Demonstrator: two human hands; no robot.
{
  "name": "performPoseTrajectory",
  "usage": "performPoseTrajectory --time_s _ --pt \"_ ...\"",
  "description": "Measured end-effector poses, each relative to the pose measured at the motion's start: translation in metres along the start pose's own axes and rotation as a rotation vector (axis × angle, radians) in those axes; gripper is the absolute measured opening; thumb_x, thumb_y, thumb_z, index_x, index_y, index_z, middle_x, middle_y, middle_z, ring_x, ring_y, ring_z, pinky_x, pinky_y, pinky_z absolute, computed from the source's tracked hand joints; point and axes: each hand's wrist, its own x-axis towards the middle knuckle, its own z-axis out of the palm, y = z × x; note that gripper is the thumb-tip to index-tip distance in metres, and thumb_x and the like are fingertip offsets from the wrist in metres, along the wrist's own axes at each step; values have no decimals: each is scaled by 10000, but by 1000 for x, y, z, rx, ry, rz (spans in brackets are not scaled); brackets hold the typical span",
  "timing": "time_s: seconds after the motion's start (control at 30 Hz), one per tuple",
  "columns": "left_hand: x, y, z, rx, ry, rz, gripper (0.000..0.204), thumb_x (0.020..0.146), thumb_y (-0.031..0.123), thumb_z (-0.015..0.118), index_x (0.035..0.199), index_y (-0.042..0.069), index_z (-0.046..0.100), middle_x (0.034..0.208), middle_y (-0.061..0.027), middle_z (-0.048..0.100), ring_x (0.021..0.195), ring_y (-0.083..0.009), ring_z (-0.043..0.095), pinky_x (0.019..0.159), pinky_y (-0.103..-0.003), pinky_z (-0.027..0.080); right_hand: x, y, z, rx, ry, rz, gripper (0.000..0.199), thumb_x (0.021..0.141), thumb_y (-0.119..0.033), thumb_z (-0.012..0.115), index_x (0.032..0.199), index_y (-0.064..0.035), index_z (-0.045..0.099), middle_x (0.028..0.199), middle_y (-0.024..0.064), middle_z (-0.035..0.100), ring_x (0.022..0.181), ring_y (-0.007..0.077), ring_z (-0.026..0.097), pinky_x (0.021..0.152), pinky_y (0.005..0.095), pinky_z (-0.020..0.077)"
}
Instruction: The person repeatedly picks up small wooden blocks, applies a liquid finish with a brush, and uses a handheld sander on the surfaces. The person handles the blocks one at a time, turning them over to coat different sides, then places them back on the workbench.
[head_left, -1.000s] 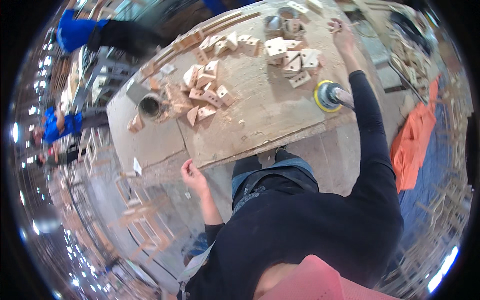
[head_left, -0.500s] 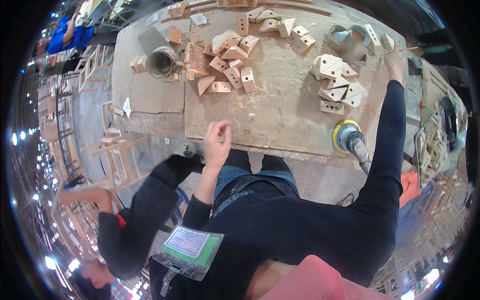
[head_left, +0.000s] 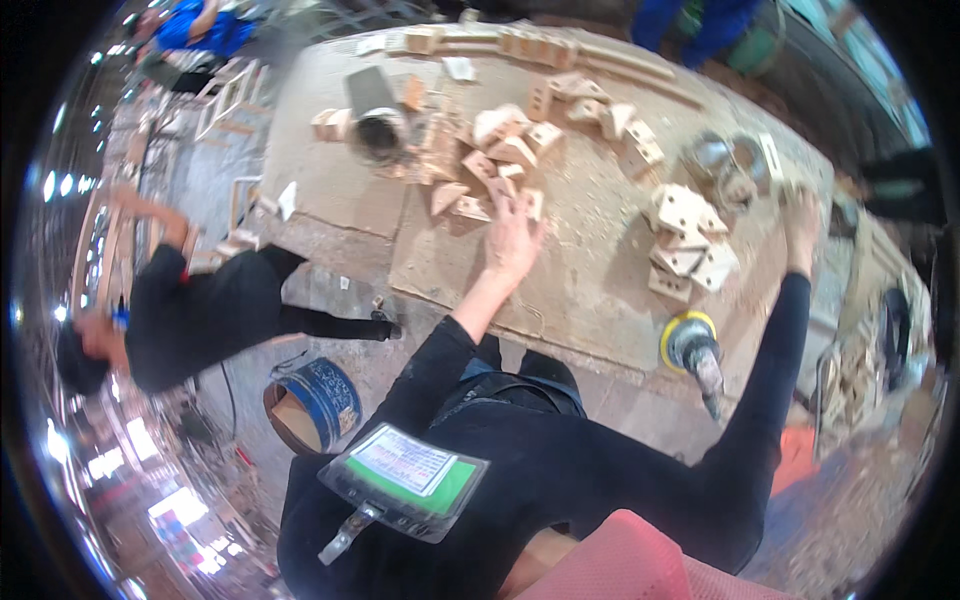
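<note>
My left hand [head_left: 513,243] reaches over the table to the near edge of a pile of angled wooden blocks [head_left: 512,150], which have drilled holes. Its fingers are stretched out and apart at a pale block [head_left: 535,205]; whether they touch it is unclear. At the table's right side, my right hand [head_left: 800,228] rests beside an upright-looking wooden block [head_left: 770,157]. Its fingers are blurred, so any hold on a block there cannot be made out. A second cluster of drilled blocks [head_left: 688,235] lies to the left of that hand.
A sander with a yellow-rimmed pad [head_left: 690,340] lies at the table's near right edge. Cylindrical containers [head_left: 715,160] stand at the right, and a grey tube [head_left: 378,125] at the left. A person in dark clothing [head_left: 205,315] bends beside a blue bucket [head_left: 322,400].
My left hand has moved forward from the table's near edge to the block pile. My right hand stays at the right side. The view has shifted, and the person at left appears farther away.
</note>
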Motion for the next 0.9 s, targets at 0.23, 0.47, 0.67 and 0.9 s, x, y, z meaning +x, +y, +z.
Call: performPoseTrajectory --time_s 0.23,0.47,0.67,0.9 --pt "-17 -6 -14 -229 144 62 722 784 197 688 1362 -21 314 1358 -266 386 990 -385 595 793 -433 526 -70 34 -37 348 -44 381 519 846 -303 689 1243 6 559 1243 179 593 1151 268 570 944 347 453" --pt "-48 -26 -8 -440 156 144 521 779 229 717 1188 -21 513 1068 -152 571 885 -264 599 732 -350 509 -127 -15 -123 894 224 555 487 881 -275 684 1260 -6 540 1150 101 613 980 173 601 802 286 501" --pt "-66 -29 -26 -828 -55 27 426 806 254 729 1105 1 562 845 -37 595 739 -108 565 660 -255 481 -166 -145 -208 1291 264 548 458 891 -251 671 1254 -8 531 1109 89 611 952 168 600 657 287 525" --pt "-71 -45 -59 -1210 -226 -166 439 839 242 695 1156 0 511 839 -59 610 711 -107 575 629 -250 476 -199 -304 -224 1742 66 695 404 902 -171 632 1267 -49 505 1099 65 579 835 155 618 592 285 550"
